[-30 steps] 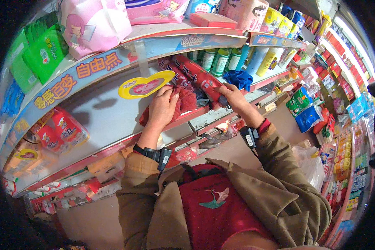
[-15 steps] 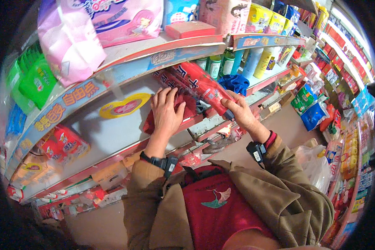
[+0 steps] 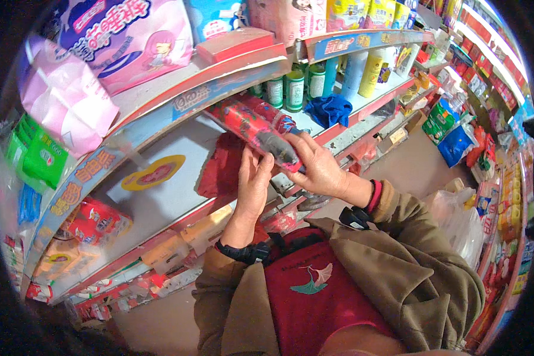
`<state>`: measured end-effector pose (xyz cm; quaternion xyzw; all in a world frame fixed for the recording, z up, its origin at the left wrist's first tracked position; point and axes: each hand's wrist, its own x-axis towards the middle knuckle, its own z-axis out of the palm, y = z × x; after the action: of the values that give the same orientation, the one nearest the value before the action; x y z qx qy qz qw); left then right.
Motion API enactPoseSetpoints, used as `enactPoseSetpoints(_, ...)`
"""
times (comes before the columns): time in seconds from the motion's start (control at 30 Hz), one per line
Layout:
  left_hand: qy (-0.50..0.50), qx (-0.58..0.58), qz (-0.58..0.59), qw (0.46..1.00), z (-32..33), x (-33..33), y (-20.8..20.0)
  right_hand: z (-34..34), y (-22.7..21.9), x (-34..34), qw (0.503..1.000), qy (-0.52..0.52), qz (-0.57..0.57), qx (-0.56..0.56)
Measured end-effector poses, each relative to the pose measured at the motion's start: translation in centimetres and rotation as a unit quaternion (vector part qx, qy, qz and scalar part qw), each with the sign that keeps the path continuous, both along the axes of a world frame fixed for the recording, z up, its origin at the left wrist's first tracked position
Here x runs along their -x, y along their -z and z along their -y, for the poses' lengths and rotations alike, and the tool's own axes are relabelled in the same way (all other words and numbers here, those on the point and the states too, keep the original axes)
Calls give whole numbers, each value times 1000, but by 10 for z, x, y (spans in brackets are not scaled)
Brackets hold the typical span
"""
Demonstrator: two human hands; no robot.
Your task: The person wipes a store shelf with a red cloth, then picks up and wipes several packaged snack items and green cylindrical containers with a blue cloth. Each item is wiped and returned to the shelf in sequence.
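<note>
Two long red cylindrical cans lie side by side at a slant in front of the shelf; the nearer can (image 3: 252,127) has a dark patterned lower part. My right hand (image 3: 323,169) is wrapped round the lower right end of the cans. Against the underside of the nearer can, my left hand (image 3: 255,181) is closed, its thumb and fingers pressed to it. Just left of that hand a dark red cloth (image 3: 218,169) hangs over the shelf edge; whether my fingers touch it is hidden. A crumpled blue cloth (image 3: 329,111) sits on the shelf beyond my right hand.
Green and white cans (image 3: 295,90) and a yellow bottle (image 3: 371,74) stand behind the blue cloth. Above is a shelf edge strip (image 3: 160,113) with large pink packs (image 3: 142,47) over it. Red packets (image 3: 98,219) sit at left. Stocked shelves (image 3: 510,196) and a plastic bag (image 3: 454,216) line the right.
My left hand has moved off the red cloth, down and right onto the nearer can. The cans have turned and shifted left with my right hand. The whole view has shifted slightly.
</note>
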<state>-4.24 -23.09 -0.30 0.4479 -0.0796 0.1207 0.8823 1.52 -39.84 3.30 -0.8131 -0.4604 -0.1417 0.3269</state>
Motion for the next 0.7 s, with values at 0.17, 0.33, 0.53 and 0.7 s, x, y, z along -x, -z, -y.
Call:
enactPoseSetpoints(0.17,-10,10,-18,1000,2,4,7,3,5,16,998,-55,32,28)
enactPoseSetpoints(0.33,33,25,-40,998,-8,12,6,7,4,19,993,-119,8,-18)
enactPoseSetpoints(0.53,61,28,-58,996,-26,23,7,33,17,-21,995,-10,-25,-99)
enactPoseSetpoints(0.7,42,11,-86,995,-39,39,13,68,36,-88,981,185,8,-58)
